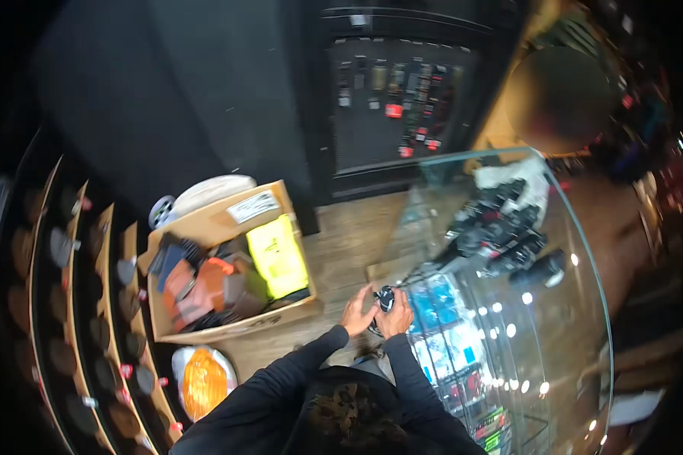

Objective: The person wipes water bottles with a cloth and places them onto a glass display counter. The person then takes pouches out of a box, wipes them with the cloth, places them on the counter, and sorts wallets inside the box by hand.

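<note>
In front of my body, both hands are close together around a small black item (386, 298) with a white mark; its kind is too small to make out. My right hand (396, 317) is closed around its right side. To its left, my left hand (357, 312) has its thumb and fingers apart. Its fingertips are beside the item, and whether they touch it I cannot tell. Something dark, like a cord or strap, hangs just below the hands. Close to my right hand is the glass display case (606, 318).
Several black packaged items (493, 231) lie on the glass top. At left, a cardboard box (231, 327) holds brown and orange pieces and a neon yellow packet (278, 258). An orange bundle (205, 383) sits below it. Cap shelves (108, 262) line the left side.
</note>
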Available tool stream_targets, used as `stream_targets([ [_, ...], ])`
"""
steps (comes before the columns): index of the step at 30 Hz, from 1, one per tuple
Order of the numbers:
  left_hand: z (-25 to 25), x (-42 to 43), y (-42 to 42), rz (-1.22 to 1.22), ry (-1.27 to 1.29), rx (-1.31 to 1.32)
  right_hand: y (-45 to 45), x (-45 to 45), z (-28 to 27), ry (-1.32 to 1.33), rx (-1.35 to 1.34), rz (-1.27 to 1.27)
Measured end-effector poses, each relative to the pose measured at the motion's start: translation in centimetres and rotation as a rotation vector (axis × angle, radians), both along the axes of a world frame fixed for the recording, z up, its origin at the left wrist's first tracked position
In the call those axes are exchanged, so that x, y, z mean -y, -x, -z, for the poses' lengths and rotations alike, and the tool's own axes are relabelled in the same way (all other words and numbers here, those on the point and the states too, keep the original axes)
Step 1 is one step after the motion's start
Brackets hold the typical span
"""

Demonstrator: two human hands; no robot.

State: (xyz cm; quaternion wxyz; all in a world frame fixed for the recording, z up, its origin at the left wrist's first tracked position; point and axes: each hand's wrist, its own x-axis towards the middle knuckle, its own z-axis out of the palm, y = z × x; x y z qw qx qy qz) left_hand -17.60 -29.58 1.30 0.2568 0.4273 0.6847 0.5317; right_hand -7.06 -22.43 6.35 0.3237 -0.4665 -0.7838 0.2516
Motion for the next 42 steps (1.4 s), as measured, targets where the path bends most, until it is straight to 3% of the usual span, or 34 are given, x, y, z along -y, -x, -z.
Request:
stream_targets([
  [5, -1.9, 12.7, 10.9, -0.367, 0.131, -0.085, 12.1, 8.7, -0.9, 0.06, -0.017, -0.368],
  [6, -2.6, 15.3, 12.6, -0.426, 0.153, -0.138, 14.3, 10.5, -1.3, 0.072, 0.036, -0.396],
  [7, -2.8, 17.6, 14.3, -0.466, 0.184, -0.008, 16.4, 12.1, -1.4, 0.055, 0.039, -0.45],
  [9, -1.2, 21.9, 17.1, -0.585, 0.111, -0.203, 20.2, 14.7, -1.2, 0.061, 0.02, -0.546],
  [13, -1.4, 28.6, 20.3, -0.724, 0.117, -0.175, 25.4, 19.0, -2.1, 0.042, 0.074, -0.644],
  [21, 0.1, 32.1, 24.7, -0.937, 0.139, -0.12, 31.5, 19.5, -0.7, 0.062, 0.151, -0.763],
  [29, 2.3, 31.5, 31.2, -0.924, 0.294, -0.18, 40.1, 16.4, 4.6, 0.117, 0.172, -0.848],
  [33, 4.0, 28.9, 37.0, -0.824, 0.398, -0.207, 45.2, 14.3, 7.3, 0.199, 0.205, -0.893],
  [36, 6.5, 26.6, 42.4, -0.617, 0.566, -0.303, 48.5, 12.4, 10.3, 0.263, 0.36, -1.055],
  [37, 7.4, 25.7, 44.4, -0.512, 0.582, -0.27, 49.5, 11.9, 11.1, 0.245, 0.419, -1.155],
  [39, 12.0, 24.6, 47.5, -0.253, 0.799, -0.459, 51.0, 11.6, 13.3, 0.212, 0.56, -1.264],
  [42, 18.3, 21.4, 49.8, 0.26, 1.188, -0.327, 52.6, 11.6, 14.6, 0.233, 0.701, -1.342],
])
